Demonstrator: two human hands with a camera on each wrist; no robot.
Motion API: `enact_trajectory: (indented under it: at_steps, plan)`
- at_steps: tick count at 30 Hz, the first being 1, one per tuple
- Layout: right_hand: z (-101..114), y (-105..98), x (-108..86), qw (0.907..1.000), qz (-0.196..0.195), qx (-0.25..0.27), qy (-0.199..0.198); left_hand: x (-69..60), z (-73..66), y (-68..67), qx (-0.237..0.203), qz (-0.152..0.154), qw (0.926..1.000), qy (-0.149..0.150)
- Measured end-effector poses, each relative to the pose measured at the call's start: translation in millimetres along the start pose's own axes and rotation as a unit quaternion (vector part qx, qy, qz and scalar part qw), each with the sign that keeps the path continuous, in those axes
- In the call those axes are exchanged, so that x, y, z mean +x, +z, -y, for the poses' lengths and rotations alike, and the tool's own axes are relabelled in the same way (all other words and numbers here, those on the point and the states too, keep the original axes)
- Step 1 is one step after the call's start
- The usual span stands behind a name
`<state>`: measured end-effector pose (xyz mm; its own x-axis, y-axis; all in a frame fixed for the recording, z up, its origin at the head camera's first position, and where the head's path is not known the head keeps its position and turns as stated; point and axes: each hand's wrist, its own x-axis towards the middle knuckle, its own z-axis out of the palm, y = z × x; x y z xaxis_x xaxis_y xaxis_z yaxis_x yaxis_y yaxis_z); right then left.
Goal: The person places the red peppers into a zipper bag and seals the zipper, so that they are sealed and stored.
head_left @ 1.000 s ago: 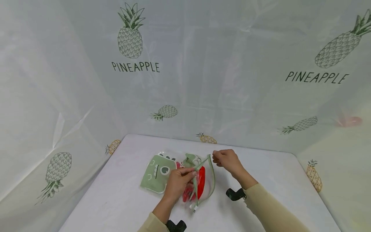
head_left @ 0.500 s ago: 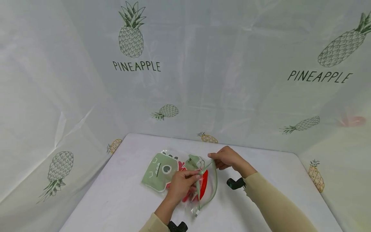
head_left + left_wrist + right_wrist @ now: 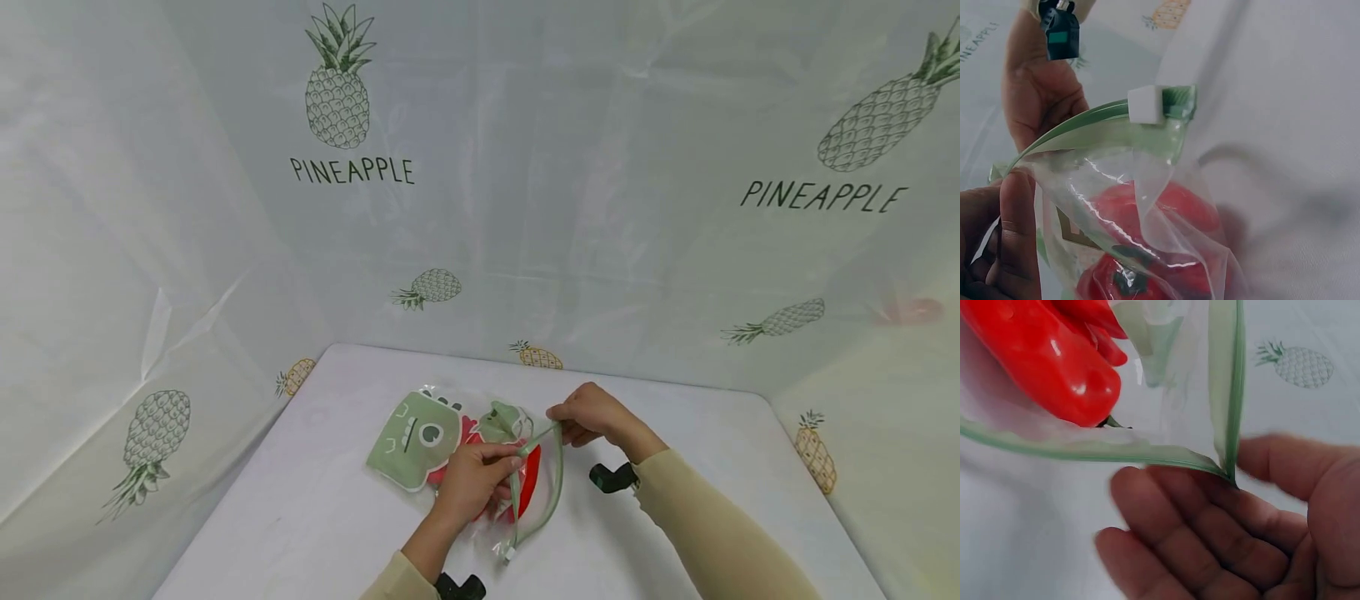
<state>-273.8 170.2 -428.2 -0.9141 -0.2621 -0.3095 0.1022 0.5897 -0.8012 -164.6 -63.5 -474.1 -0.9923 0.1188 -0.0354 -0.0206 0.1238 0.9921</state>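
A clear zip bag [image 3: 558, 479] with a green rim and a green dinosaur print lies on the table, its mouth spread apart. Red peppers [image 3: 1054, 369] show inside it; in the left wrist view the red shapes [image 3: 1188, 206] are partly behind creased plastic. My left hand [image 3: 468, 483] pinches the near side of the green rim between thumb and fingers. At the far corner of the mouth, my right hand [image 3: 592, 417] holds the rim between thumb and forefinger, its other fingers loosely bent below. A white slider [image 3: 1145, 105] sits at the rim's near end.
The white table [image 3: 300, 517] meets a pineapple-printed sheet [image 3: 480, 208] behind and at both sides. A black wrist camera [image 3: 612, 478] is strapped to the right wrist, and another wrist camera [image 3: 461, 587] to the left.
My right hand, apart from the bag a second ago, has come to its far corner and now holds the rim. My left hand keeps its pinch, and the mouth stands slightly wider.
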Motion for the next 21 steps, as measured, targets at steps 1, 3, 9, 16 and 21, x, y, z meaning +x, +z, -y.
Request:
enact_trajectory:
  at_steps: [1, 3, 9, 16, 21]
  plan:
    - [-1, 0, -0.8, 1.0, 0.005, -0.002, 0.001, -0.4, -0.4, 0.3, 0.0, -0.001, 1.0, 0.001]
    - [-2, 0, -2.3, 0.9999, 0.014, -0.005, 0.001, -1.1, -0.3, 0.8, 0.002, -0.002, 1.0, 0.003]
    - [-4, 2, -3.4, 0.9997, 0.015, 0.019, 0.002, -3.6, 2.1, 1.8, 0.001, -0.002, 1.0, -0.005]
    - [-6, 3, -2.9, 0.9996, 0.001, 0.026, -0.001, -10.6, 12.4, -4.2, -0.048, -0.002, 0.9987, -0.019]
    - [-6, 2, -2.5, 0.9991, -0.011, 0.04, -0.008, -23.1, 24.6, -13.3, -0.099, 0.015, 0.9938, -0.048]
